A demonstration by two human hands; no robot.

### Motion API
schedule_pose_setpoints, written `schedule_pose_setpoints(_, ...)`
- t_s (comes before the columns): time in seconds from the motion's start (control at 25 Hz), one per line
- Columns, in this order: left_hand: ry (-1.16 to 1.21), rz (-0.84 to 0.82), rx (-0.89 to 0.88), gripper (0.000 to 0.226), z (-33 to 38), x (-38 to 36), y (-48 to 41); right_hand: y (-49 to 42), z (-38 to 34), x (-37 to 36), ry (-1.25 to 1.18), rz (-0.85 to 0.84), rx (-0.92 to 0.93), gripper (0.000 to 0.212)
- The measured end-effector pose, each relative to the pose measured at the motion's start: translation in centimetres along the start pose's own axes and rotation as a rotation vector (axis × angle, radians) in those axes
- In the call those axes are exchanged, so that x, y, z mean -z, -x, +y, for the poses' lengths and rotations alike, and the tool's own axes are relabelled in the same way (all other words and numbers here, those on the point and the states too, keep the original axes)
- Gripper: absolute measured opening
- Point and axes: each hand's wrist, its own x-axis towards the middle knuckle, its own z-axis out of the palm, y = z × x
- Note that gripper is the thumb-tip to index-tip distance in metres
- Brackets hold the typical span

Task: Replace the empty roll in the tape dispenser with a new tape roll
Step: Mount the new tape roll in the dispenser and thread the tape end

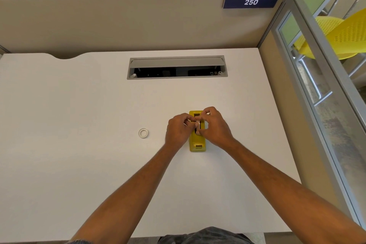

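Observation:
A yellow tape dispenser [197, 144] stands on the white desk [79, 154], its cutter end toward me. My left hand [178, 130] and my right hand [214, 127] meet over its open slot. Both pinch a pale tape roll [198, 122] that sits upright in the slot, mostly hidden by my fingers. To the left of the dispenser a small white ring, the empty core [143, 133], lies flat on the desk, apart from both hands.
A grey cable tray [176, 61] with its lid open is set into the desk at the back. Beige partition walls stand behind and to the right, with a sign reading 250 [251, 2]. Yellow chairs [340, 39] are beyond the glass at right.

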Motion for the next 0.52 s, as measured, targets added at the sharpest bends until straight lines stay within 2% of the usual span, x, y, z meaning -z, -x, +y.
schedule_pose_setpoints(0.16,0.011,0.0,-0.008,0.013,-0.1,0.1,-0.2,0.5,-0.1,0.0,-0.151,0.032,-0.075,0.063)
schedule_pose_setpoints(0.28,-0.022,0.004,-0.049,0.015,0.1,0.4,-0.7,1.1,-0.4,-0.4,-0.296,0.161,-0.2,0.047)
schedule_pose_setpoints(0.4,-0.11,-0.03,-0.121,0.019,1.0,0.9,-1.4,1.7,-0.8,-1.2,-0.404,0.197,-0.294,0.025)
schedule_pose_setpoints(0.52,-0.232,-0.099,-0.165,0.017,1.8,1.1,-2.1,1.9,-1.5,-1.6,-0.374,0.2,-0.346,0.022)
